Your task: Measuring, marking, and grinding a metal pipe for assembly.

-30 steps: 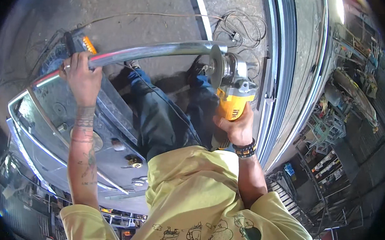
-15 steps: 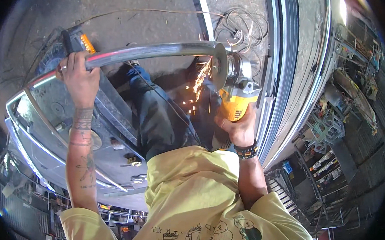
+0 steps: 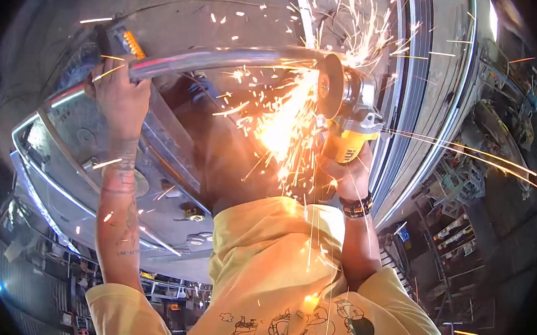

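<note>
Head view: curved shiny steel tube (image 3: 226,59).

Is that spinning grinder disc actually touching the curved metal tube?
Touching. In the head view the grinder disc sits against the end of the curved metal tube, and sparks burst from just there.

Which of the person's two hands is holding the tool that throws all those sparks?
The right hand, gripping the yellow angle grinder. The left hand only grasps the bent metal tube.

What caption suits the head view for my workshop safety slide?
Right hand presses a yellow grinder to a metal tube held by the left hand, sparks flying.
</note>
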The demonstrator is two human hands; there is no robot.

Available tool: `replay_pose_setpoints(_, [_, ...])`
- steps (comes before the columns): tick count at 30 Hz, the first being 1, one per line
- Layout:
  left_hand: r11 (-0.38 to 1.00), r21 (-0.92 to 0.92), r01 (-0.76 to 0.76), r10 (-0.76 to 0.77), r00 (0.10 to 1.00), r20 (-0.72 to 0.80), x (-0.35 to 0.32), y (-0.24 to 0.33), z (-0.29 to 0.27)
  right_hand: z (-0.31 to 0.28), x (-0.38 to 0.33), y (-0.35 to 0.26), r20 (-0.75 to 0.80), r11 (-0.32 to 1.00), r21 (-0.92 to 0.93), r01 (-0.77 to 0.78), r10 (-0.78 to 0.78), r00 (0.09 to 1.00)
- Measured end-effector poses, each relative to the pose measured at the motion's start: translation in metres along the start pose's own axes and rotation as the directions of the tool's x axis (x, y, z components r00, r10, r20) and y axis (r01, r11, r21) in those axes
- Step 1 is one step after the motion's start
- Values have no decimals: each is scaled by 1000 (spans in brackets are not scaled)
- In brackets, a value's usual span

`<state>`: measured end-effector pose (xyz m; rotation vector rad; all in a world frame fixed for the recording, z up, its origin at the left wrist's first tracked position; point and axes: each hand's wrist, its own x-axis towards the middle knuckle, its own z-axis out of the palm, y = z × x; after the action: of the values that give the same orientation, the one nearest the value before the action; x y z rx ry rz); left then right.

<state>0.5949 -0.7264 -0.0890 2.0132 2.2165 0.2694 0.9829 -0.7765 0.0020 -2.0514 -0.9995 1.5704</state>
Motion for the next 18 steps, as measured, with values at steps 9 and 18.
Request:
replay_pose_setpoints(9, [1000, 12, -3, 4, 1000, -16, -1, -2, 2, -3, 5, -3, 35, 997, -75, -35, 38, 999])
replay_pose_setpoints(18, [1000, -3, -4, 4, 1000, -21, -2, -4, 1, 1, 6, -9, 84, 997, 8, -74, 73, 994])
